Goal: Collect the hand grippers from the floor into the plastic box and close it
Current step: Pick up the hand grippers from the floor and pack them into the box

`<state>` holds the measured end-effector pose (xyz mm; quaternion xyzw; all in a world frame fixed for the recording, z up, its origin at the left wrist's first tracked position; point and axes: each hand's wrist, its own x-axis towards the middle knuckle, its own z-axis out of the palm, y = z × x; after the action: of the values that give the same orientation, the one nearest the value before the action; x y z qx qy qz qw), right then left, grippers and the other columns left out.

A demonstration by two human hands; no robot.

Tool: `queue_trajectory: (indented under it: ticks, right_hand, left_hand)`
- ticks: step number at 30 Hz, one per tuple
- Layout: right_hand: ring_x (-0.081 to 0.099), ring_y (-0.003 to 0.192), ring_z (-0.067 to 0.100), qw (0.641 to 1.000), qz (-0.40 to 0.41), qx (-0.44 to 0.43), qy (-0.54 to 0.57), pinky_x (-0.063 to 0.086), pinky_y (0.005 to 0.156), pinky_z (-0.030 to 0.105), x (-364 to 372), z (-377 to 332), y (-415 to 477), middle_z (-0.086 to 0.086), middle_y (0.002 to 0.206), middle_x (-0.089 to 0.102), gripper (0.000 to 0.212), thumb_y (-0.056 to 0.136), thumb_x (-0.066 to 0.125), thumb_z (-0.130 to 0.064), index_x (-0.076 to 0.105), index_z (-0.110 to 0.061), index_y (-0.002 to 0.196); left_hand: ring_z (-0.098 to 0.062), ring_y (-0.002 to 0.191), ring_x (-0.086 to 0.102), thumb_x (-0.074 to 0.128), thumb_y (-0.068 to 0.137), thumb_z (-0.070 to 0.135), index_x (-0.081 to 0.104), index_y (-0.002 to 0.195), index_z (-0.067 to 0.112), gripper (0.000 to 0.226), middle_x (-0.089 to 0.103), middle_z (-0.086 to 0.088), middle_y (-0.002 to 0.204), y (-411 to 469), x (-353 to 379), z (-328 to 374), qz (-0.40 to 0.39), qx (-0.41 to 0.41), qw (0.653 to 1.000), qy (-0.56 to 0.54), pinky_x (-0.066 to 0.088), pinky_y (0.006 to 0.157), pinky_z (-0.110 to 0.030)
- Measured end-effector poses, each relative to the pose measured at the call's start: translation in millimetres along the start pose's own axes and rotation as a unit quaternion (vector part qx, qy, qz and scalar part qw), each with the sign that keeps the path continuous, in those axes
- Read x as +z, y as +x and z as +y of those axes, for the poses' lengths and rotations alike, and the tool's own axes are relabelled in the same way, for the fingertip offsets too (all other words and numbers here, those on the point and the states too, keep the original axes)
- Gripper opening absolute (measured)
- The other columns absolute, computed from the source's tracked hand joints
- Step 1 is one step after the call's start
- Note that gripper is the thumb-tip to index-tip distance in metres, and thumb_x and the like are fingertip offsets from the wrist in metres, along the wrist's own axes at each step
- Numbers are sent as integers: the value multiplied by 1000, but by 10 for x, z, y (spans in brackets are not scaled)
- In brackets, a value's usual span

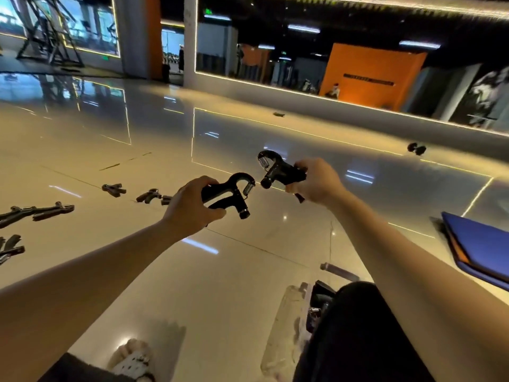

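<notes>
My left hand (190, 205) is shut on a black hand gripper (230, 193) with a steel spring, held above the glossy floor. My right hand (316, 179) is shut on a second black hand gripper (278, 169), its hooked head pointing left. Both are raised at the middle of the view, almost touching. More hand grippers lie on the floor at the left: one (114, 189), another (150, 195), a pair (41, 212) and one at the edge (11, 246). The clear plastic box (289, 312) stands near my right knee with dark items inside, partly hidden by my leg.
A blue mat (484, 244) lies at the right. A small dark dumbbell (416, 148) and another dark object (278, 114) sit farther off by the mirrored wall. My foot in a patterned shoe (132, 359) rests at the bottom. A grey bar (338, 271) lies beyond the box.
</notes>
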<state>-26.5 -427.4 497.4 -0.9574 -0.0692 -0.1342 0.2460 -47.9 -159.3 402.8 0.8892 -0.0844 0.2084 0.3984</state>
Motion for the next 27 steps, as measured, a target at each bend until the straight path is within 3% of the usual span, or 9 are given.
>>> queue_trajectory:
  ticks: [3,9,12,15,18,23,27]
  right_hand:
    - [72,81,25,998,-29,56,16,63,77,45,-85,315,-49,8,99,70,39,78,85,-16,67,-11,113]
    - [73,77,21,989,-55,133,16,63,70,37,-127,1088,-128,8,95,72,35,81,82,-16,66,-11,112]
    - [71,76,17,986,-59,155,13,61,68,31,-90,1577,-155,4,93,71,34,83,81,-19,66,-13,113]
    - [69,76,15,981,-65,183,2,62,70,32,-65,2091,-236,2,91,69,34,84,81,-19,65,-12,113]
    - [66,76,13,974,-61,216,-8,59,67,29,-108,2552,-298,1,90,67,33,84,80,-20,64,-14,112]
    - [69,75,16,968,-33,249,-16,63,72,37,-43,3174,-229,2,90,69,35,82,82,-24,64,-16,111]
    - [65,70,17,966,-13,256,-19,53,58,31,77,3573,-262,-1,82,64,28,82,82,-25,62,-20,100]
  left_hand:
    - [-18,101,63,87,73,29,60,126,20,61,67,4,111,64,305,146,-42,12,999,2,50,86,-33]
    - [-16,101,62,87,75,26,59,126,21,58,65,3,111,122,1071,349,-122,16,992,-28,49,84,-29]
    - [-17,103,63,87,75,25,58,126,22,59,64,3,114,179,1523,375,-169,24,985,-27,55,84,-32]
    - [-18,95,66,87,74,24,57,126,25,60,63,3,113,254,2023,418,-211,23,977,-30,61,65,-30]
    - [-17,83,67,87,73,24,55,125,25,61,62,1,111,330,2562,517,-255,14,967,-13,58,60,-26]
    - [-16,80,65,87,71,24,54,115,29,55,62,4,103,380,3420,599,-320,12,947,-19,57,64,-29]
    - [-13,85,65,87,69,26,57,112,33,53,64,11,99,393,3902,548,-363,35,931,-29,57,69,-28]
